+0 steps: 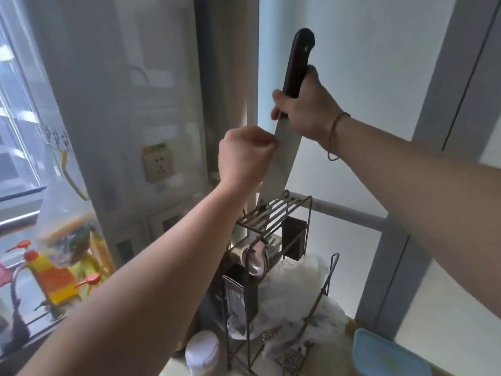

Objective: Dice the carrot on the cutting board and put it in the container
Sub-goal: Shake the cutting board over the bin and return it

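Right hand [303, 109] grips dark-handled steel knife [284, 147]; left hand [244, 156] pinches blade edge, tip in wire rack [273, 213]; blue container [387, 356] lower right.

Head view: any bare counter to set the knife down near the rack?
Little. A pale counter strip shows between the wire rack and the blue plastic container. Under the rack it is crowded: crumpled plastic bags, metal grater, white jar.

Daylight from a window [16, 109] at left falls on a pale wall bearing a beige socket [158, 161]; grey frames [433, 104] line the white wall at right.
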Tool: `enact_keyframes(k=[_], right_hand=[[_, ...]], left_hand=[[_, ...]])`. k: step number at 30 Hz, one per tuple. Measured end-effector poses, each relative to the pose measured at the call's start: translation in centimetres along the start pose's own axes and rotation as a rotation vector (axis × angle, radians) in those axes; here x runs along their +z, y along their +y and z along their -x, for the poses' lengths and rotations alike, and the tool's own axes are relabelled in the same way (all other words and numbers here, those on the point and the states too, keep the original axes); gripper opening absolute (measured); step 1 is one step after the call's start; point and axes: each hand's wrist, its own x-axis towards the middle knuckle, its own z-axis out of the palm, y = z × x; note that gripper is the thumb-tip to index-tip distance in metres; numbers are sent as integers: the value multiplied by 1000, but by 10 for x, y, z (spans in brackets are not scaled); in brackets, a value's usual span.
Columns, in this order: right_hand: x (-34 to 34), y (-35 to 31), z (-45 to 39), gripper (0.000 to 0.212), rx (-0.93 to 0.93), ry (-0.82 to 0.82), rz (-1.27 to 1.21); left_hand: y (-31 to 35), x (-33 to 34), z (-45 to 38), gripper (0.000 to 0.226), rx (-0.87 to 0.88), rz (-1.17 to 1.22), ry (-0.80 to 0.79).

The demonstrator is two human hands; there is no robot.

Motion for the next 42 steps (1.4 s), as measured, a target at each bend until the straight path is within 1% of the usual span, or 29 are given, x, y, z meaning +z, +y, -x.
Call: enact_keyframes(k=[3, 7, 11, 14, 18, 22, 27, 30, 31, 34, 36, 38, 39, 42], right_hand=[[12, 16, -1, 34, 3, -33, -32], [18, 26, 4, 29, -2, -78, -42], [19, 29, 5, 26, -30, -82, -113], [21, 29, 4, 27, -55, -76, -129], [25, 34, 0, 27, -39, -81, -146], [25, 36, -5, 26, -36, -83, -168], [29, 44, 0, 25, -7, -142, -147], [39, 54, 7, 24, 28, -173, -149], [44, 59, 9, 24, 51, -182, -140], [59, 77, 18, 28, 105, -197, -58], [69, 90, 24, 33, 128, -210, 73], [79, 100, 31, 40, 123, -182, 246], [83, 103, 35, 42, 118, -171, 289], [89, 107, 45, 45, 173, -190, 260]], left_hand=[[-18, 1, -1, 23, -29, -13, -38], [-31, 6, 4, 15, -58, -13, -96], [-34, 10, 5, 9, -45, -31, -67], [-36, 9, 4, 9, -49, -30, -48], [-40, 9, 4, 8, -87, 5, -54], [-42, 11, 4, 10, -80, 27, -38], [-51, 12, 9, 10, -84, -44, -91], [-58, 11, 16, 3, -68, -198, -136], [-60, 11, 18, 2, -66, -269, -152], [-69, 10, 22, 12, -80, -415, -199], [-76, 10, 23, 17, -80, -443, -236], [-80, 10, 26, 20, -96, -489, -269], [-83, 10, 27, 20, -100, -510, -280], [-88, 10, 31, 12, -106, -544, -304]])
